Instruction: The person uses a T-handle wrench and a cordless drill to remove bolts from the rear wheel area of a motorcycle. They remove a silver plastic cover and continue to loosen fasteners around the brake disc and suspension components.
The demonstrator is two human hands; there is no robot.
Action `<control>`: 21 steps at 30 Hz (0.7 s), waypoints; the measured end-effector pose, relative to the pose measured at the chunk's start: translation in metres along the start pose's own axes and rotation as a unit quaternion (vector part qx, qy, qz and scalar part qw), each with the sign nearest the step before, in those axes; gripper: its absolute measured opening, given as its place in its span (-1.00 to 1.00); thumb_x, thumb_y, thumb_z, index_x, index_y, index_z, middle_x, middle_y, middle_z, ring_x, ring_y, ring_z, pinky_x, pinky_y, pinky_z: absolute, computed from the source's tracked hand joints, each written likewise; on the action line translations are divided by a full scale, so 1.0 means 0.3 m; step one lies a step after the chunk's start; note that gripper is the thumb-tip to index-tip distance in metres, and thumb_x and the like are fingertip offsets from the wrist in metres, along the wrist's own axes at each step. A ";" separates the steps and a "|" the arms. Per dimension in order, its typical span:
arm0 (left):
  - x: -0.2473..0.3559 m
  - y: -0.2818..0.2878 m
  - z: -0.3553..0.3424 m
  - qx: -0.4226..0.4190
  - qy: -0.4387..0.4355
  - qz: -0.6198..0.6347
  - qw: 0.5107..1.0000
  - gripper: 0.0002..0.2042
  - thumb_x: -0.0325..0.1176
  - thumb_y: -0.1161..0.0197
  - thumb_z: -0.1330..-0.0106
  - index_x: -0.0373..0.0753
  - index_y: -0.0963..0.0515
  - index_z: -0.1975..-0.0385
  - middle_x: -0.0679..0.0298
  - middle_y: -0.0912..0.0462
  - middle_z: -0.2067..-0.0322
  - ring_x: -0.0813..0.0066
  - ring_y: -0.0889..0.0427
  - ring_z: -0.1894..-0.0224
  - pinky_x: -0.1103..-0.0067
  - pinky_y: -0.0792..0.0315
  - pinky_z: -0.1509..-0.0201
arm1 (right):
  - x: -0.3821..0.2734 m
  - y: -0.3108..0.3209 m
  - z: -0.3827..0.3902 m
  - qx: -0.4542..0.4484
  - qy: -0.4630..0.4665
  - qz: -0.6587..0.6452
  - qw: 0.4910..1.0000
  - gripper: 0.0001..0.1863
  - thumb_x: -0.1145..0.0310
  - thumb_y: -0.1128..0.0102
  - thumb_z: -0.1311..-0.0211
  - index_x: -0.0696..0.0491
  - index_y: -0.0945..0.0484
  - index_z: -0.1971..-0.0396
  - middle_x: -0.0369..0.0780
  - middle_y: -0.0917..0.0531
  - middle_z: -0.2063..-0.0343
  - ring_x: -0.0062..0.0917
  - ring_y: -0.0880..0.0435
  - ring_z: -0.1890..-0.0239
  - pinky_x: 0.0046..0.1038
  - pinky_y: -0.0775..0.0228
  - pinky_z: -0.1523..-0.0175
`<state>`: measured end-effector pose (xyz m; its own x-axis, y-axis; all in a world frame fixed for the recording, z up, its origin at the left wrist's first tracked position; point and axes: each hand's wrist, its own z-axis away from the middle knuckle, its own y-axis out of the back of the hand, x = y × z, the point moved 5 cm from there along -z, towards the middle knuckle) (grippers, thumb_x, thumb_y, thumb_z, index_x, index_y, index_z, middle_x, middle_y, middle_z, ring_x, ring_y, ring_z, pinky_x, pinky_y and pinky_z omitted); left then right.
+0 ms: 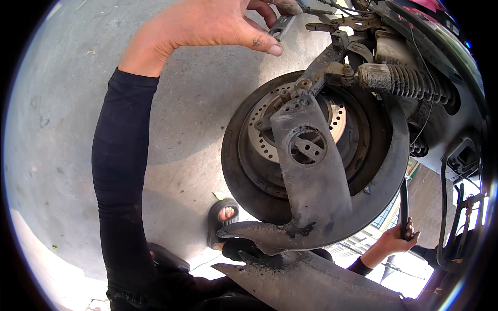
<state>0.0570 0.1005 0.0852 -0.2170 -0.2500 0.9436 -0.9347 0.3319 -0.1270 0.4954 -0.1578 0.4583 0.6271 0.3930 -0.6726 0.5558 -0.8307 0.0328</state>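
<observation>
At the top, my left hand (223, 26) pinches a small grey metal plate (282, 26) between thumb and fingers; a slot or hole shows in it. The plate is above the wheel, left of the swingarm end. Low on the right, my right hand (390, 243) is closed round a dark slim bar (404, 205) that stands up beside the mudguard. Between the hands lies a scooter's wheel with a black tyre (244, 192) and a drilled brake disc (338, 122). A worn grey mudguard (316, 171) with a round opening covers part of the wheel.
A dusty shock absorber with a coil spring (410, 82) sits above right of the wheel, by a thin hanging cable (431, 88). A lower mudguard flap (306, 282) juts out near me. My sandalled foot (225, 215) stands on concrete floor (176, 103). A dark frame tube (443, 207) is at the right.
</observation>
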 end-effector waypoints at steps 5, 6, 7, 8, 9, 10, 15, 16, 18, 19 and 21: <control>-0.137 -0.055 0.083 -0.001 0.021 -0.162 0.987 -0.40 -0.37 -0.53 -0.01 -0.21 -0.50 -0.13 0.22 -0.56 0.11 0.40 -0.63 0.09 0.44 -0.60 -0.06 | 0.013 0.030 -0.034 -0.003 -0.035 -0.016 0.999 -0.67 0.36 -0.07 -0.29 0.07 -0.47 0.71 -0.24 -0.56 0.69 -0.39 -0.69 0.39 -0.28 -0.55 -0.12; -0.191 -0.056 0.110 -0.007 0.053 -0.201 0.978 -0.39 -0.38 -0.54 0.00 -0.23 -0.49 -0.13 0.21 -0.56 0.10 0.38 -0.63 0.08 0.44 -0.60 -0.05 | 0.009 0.017 -0.026 -0.006 -0.037 -0.016 0.999 -0.66 0.37 -0.06 -0.29 0.07 -0.46 0.71 -0.24 -0.55 0.70 -0.39 -0.69 0.39 -0.28 -0.54 -0.13; -0.239 -0.060 0.139 -0.009 0.057 -0.245 0.968 -0.39 -0.41 -0.53 0.00 -0.25 -0.49 -0.12 0.20 -0.55 0.08 0.34 -0.62 0.06 0.44 -0.59 -0.05 | 0.012 0.004 -0.010 0.018 -0.024 -0.009 1.000 -0.66 0.37 -0.05 -0.29 0.07 -0.43 0.71 -0.23 -0.54 0.68 -0.39 -0.68 0.39 -0.28 -0.54 -0.13; -0.302 -0.065 0.171 -0.013 0.064 -0.285 0.956 -0.40 -0.44 -0.52 0.00 -0.26 -0.49 -0.12 0.19 -0.54 0.06 0.31 -0.62 0.04 0.43 -0.58 -0.05 | 0.010 -0.001 -0.006 0.027 -0.024 -0.013 0.999 -0.66 0.37 -0.05 -0.30 0.07 -0.42 0.71 -0.22 -0.54 0.67 -0.39 -0.68 0.38 -0.27 -0.53 -0.13; -0.354 -0.070 0.197 -0.020 0.073 -0.325 0.943 -0.41 -0.46 -0.51 0.00 -0.28 -0.49 -0.11 0.18 -0.53 0.03 0.28 -0.61 0.01 0.43 -0.56 -0.05 | 0.015 -0.001 -0.005 0.036 -0.027 -0.015 0.999 -0.66 0.37 -0.05 -0.30 0.07 -0.40 0.71 -0.22 -0.54 0.66 -0.38 -0.68 0.38 -0.26 -0.53 -0.13; -0.379 -0.066 0.222 -0.011 0.066 -0.332 0.941 -0.40 -0.47 -0.50 0.00 -0.28 -0.47 -0.12 0.17 -0.51 0.01 0.24 -0.60 -0.01 0.42 -0.55 -0.08 | 0.007 -0.005 -0.002 0.044 -0.029 -0.015 0.998 -0.66 0.37 -0.05 -0.30 0.07 -0.39 0.71 -0.21 -0.54 0.65 -0.38 -0.68 0.37 -0.25 -0.53 -0.13; -0.399 -0.038 0.305 0.045 0.038 -0.335 0.940 -0.36 -0.53 -0.44 -0.03 -0.24 -0.39 -0.19 0.18 -0.45 -0.12 0.08 -0.53 -0.09 0.36 -0.50 -0.14 | 0.036 0.017 -0.047 0.028 -0.037 -0.032 0.998 -0.65 0.37 -0.06 -0.30 0.07 -0.35 0.72 -0.15 -0.54 0.63 -0.25 -0.68 0.33 -0.18 -0.51 -0.09; -0.390 -0.036 0.317 0.060 0.019 -0.347 0.936 -0.35 -0.53 -0.43 -0.02 -0.24 -0.38 -0.19 0.18 -0.45 -0.11 0.08 -0.54 -0.07 0.36 -0.51 -0.12 | 0.034 0.016 -0.047 0.033 -0.038 -0.033 0.998 -0.65 0.37 -0.06 -0.30 0.07 -0.35 0.71 -0.15 -0.54 0.63 -0.25 -0.68 0.32 -0.18 -0.51 -0.09; -0.372 -0.042 0.341 0.089 -0.020 -0.369 0.925 -0.35 -0.54 -0.43 -0.02 -0.24 -0.36 -0.19 0.19 -0.45 -0.09 0.07 -0.56 -0.02 0.35 -0.52 -0.07 | 0.030 0.021 -0.051 0.044 -0.039 -0.033 0.998 -0.66 0.36 -0.07 -0.30 0.07 -0.34 0.71 -0.15 -0.54 0.64 -0.24 -0.69 0.30 -0.18 -0.51 -0.09; -0.373 -0.033 0.361 0.103 -0.009 -0.369 0.924 -0.38 -0.54 -0.40 -0.05 -0.23 -0.38 -0.18 0.20 -0.45 -0.10 0.08 -0.56 -0.02 0.35 -0.53 -0.07 | 0.032 0.024 -0.056 0.045 -0.036 -0.042 0.997 -0.68 0.37 -0.09 -0.29 0.09 -0.35 0.68 -0.15 -0.52 0.63 -0.27 -0.67 0.32 -0.17 -0.51 -0.08; -0.366 0.008 0.422 0.131 0.014 -0.373 0.918 -0.46 -0.54 -0.34 -0.11 -0.22 -0.40 -0.15 0.23 -0.45 -0.12 0.09 -0.56 -0.02 0.36 -0.53 -0.06 | 0.045 0.029 -0.059 0.040 -0.037 -0.045 0.997 -0.70 0.38 -0.11 -0.28 0.11 -0.36 0.65 -0.16 -0.51 0.61 -0.28 -0.66 0.35 -0.18 -0.52 -0.06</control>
<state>0.0427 0.0136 -0.0573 0.5156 -0.2941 0.8048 -0.8566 -0.1536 0.4927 0.5184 -0.1526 0.4626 0.5320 0.4397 -0.7236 0.5616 -0.8228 -0.0870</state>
